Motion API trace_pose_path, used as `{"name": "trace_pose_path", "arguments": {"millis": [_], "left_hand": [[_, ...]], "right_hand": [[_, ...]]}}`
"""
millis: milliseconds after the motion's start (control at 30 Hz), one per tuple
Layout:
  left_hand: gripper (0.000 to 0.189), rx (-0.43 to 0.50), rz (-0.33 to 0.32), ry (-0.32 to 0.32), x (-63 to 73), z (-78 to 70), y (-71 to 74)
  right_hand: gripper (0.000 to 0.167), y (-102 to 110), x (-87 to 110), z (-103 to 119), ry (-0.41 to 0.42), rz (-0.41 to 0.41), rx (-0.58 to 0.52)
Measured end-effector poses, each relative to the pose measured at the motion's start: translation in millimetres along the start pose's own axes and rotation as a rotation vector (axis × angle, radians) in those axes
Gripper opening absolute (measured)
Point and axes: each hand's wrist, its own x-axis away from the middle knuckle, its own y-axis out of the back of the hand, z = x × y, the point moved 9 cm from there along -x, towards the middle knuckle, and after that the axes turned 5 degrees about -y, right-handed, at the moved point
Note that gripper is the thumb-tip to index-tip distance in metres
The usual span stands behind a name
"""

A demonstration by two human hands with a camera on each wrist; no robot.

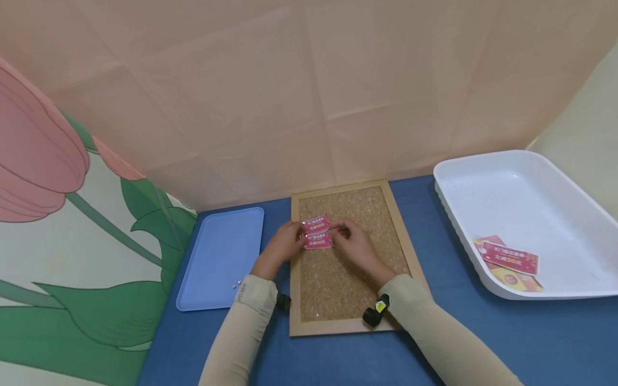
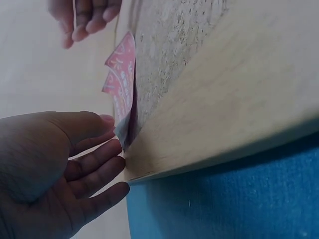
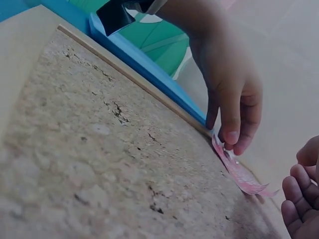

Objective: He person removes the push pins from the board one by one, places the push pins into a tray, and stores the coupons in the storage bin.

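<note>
Two red coupons (image 1: 317,231) with white and yellow print lie one above the other on the upper left of a cork board (image 1: 354,273) with a wooden frame. At their left edge my left hand (image 1: 285,241) pinches the paper between thumb and fingers; in the right wrist view a small shiny spot shows by its fingertips. My right hand (image 1: 354,244) is beside the coupons' right edge, its fingers loosely bent. In the left wrist view, the right hand (image 2: 89,20) appears apart from the lifted coupon edges (image 2: 122,74), with nothing visible in it.
A blue tray (image 1: 219,257) lies left of the board, with a few tiny pale pieces (image 1: 235,284) near its lower right. To the right, a large white tray (image 1: 521,161) holds several coupons (image 1: 512,257). A blue cloth (image 1: 338,359) covers the table, and a wall stands behind.
</note>
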Motion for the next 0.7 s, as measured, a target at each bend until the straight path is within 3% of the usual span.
{"name": "trace_pose_path", "arguments": {"millis": [300, 700], "left_hand": [[0.021, -0.01, 0.012, -0.01, -4.0, 1.4, -1.8], [0.013, -0.143, -0.019, 0.01, -9.3, 4.4, -0.1]], "right_hand": [[0.02, -5.7, -9.0, -5.8, 0.055, -0.043, 0.015], [0.015, -5.8, -11.3, -11.0, 0.094, -0.037, 0.14]]}}
